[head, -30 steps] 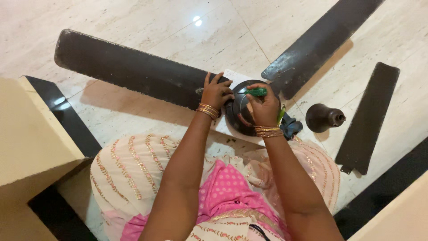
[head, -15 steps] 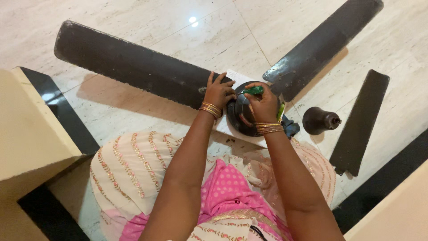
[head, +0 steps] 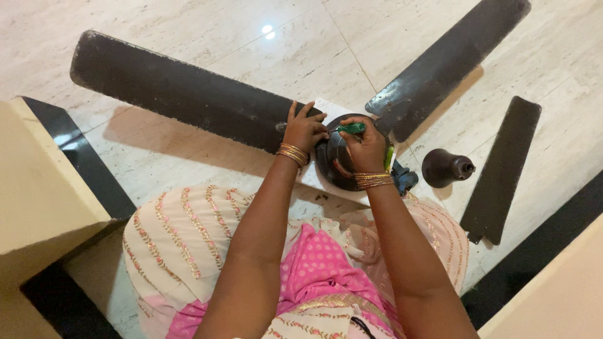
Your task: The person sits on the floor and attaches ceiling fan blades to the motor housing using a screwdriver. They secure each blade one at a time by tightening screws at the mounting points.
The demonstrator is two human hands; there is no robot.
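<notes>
Now bracing fan hub point(head: 339, 164) w/ left hand point(head: 304, 130) spread; right hand point(head: 367, 147) pinching green screwdriver point(head: 349, 128), shaft lying leftward across hub.

A loose dark fan blade point(head: 502, 168) lies on the pale marble floor point(head: 188, 25) at the right of the frame, a dark bell-shaped metal cup point(head: 445, 167) just to its left. A cream-coloured block point(head: 38, 188) fills the left edge, bordered by black floor strips point(head: 85, 160).
</notes>
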